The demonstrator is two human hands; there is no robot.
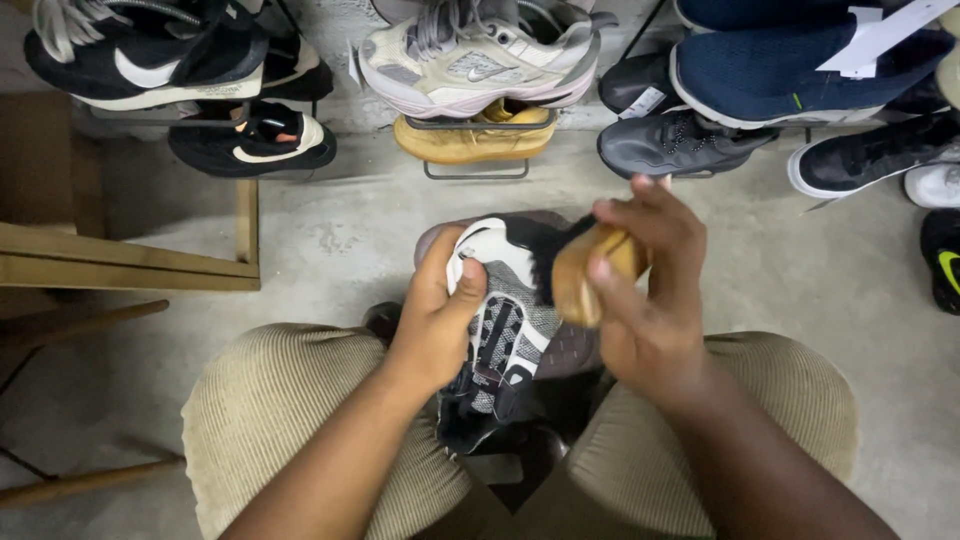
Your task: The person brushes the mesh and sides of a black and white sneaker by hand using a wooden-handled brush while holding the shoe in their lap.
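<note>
1. The floor [820,270] was bare grey concrete, scuffed and dull.
2. A rough pale wall [345,20] ran along the far edge.
3. Wire shoe racks [476,170] stood against it.
4. A wooden frame [130,265] sat at the left.

- Left hand [432,325]: bare, with no glove, ring or watch showing; short, plain nails without varnish.
- Right hand [645,300]: likewise bare, with no ring or band; nails short and plain, the thumbnail clearly in view.
- Both forearms are uncovered right down to the bottom edge of the view; no sleeve or cuff shows anywhere on them.
- Beige ribbed corduroy trousers [270,420]: fine parallel cords run across the cloth, which covers both thighs and knees; the fabric looks soft and matt, one plain colour throughout, with no pattern, pocket or seam detail to be made out.
</note>
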